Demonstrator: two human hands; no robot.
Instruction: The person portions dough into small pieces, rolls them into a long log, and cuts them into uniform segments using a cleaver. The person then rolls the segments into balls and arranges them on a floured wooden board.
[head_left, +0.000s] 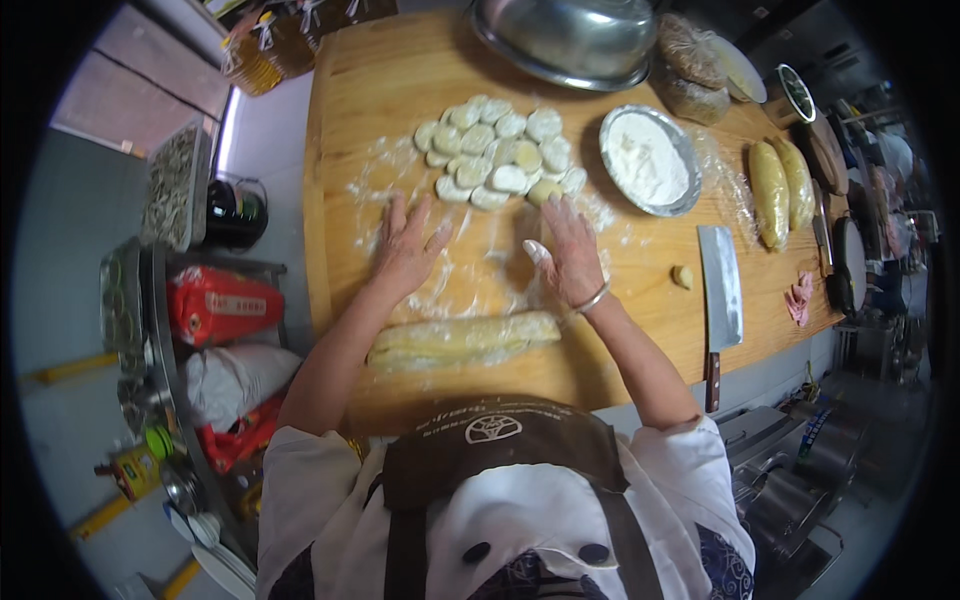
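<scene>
My left hand (407, 244) rests over the floured wooden board (630, 300) with its fingers apart and nothing in it. The fingertips of my right hand (571, 251) are at the near edge of a round dough piece (545, 192); its thumb, whitened with flour, sticks out to the side. Beyond both hands lies a cluster of flattened, floured dough discs (477, 139), some overlapping. Closer to my body is a thick log of yellowish dough (465, 339), lying crosswise. To the right of the discs stands a metal bowl of white flour (646, 161).
A cleaver (721, 289) lies on the right, its handle over the board's edge, beside a small dough lump (682, 277). Two wrapped yellow dough rolls (769, 195) lie farther right. A large upturned steel basin (566, 37) stands at the back, near bagged food (690, 67).
</scene>
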